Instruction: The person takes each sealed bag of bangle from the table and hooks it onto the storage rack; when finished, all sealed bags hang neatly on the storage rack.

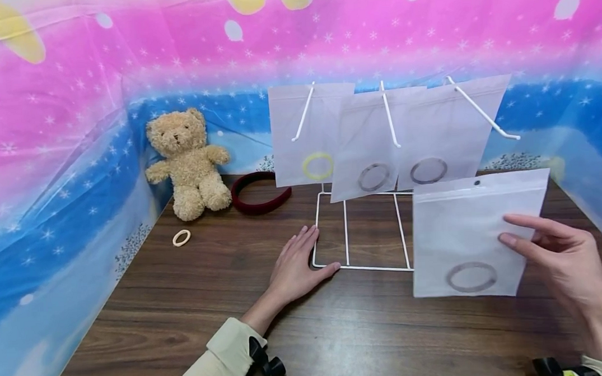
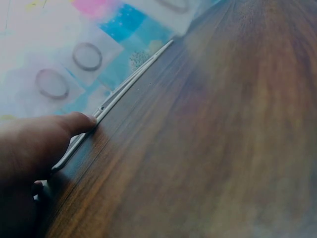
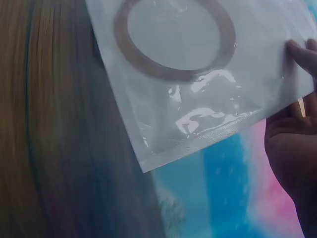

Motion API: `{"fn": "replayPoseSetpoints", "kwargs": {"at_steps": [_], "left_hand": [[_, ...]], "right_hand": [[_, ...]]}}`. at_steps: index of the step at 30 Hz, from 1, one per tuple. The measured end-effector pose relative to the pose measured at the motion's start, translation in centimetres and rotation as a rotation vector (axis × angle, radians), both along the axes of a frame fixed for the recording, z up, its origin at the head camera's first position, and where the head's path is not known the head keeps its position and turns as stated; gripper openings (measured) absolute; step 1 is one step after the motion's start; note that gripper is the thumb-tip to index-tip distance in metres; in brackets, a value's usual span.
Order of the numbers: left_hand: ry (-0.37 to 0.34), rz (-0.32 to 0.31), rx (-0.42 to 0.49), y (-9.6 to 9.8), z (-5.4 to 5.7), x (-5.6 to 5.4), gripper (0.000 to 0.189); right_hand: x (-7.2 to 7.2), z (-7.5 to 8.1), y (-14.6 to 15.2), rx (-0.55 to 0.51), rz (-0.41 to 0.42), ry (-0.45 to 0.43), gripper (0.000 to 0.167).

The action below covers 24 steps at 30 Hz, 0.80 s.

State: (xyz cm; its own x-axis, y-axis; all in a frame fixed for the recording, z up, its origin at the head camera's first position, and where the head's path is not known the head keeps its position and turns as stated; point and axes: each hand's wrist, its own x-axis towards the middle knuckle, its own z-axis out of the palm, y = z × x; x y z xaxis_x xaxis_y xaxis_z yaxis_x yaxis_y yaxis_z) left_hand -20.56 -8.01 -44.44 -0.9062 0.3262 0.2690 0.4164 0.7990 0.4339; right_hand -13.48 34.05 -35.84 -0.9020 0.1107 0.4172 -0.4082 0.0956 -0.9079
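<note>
My right hand [image 1: 568, 255] pinches the right edge of a white zip bag [image 1: 464, 226] between thumb and fingers. A brownish ring [image 1: 471, 277] shows through the bag's lower part, and a small hang hole sits at its top. The bag is held up in front of the right side of a white wire display rack [image 1: 377, 269]. My left hand [image 1: 296, 264] lies with straight fingers at the rack's front left corner, the thumb on the front wire. In the left wrist view that thumb [image 2: 79, 122] rests on the wire.
Three similar bags hang from the rack's hooks: a left bag [image 1: 298, 121] with a yellow ring, a middle bag [image 1: 359, 129] and a right bag [image 1: 454, 114]. At the left are a teddy bear [image 1: 186, 165], a dark red headband [image 1: 261, 206] and a cream ring [image 1: 175, 242].
</note>
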Motion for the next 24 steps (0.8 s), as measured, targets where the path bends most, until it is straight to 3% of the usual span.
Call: {"fn": "replayPoseSetpoints", "kwargs": {"at_steps": [7,14,24], "left_hand": [[0.002,-0.002,0.008,-0.2,-0.1,0.0,0.091],[-0.007,0.006,0.003,-0.4,0.0,-0.1,0.091],[-0.007,-0.005,-0.001,-0.1,-0.1,-0.1,0.091]], "right_hand": [[-0.1,2.6,-4.4,-0.044,0.078,0.059,0.04],[-1.3,4.1,-7.6,-0.156,0.257,0.148,0.044],[-1.8,4.6,-10.2,-0.082,0.282,0.146,0.045]]}}
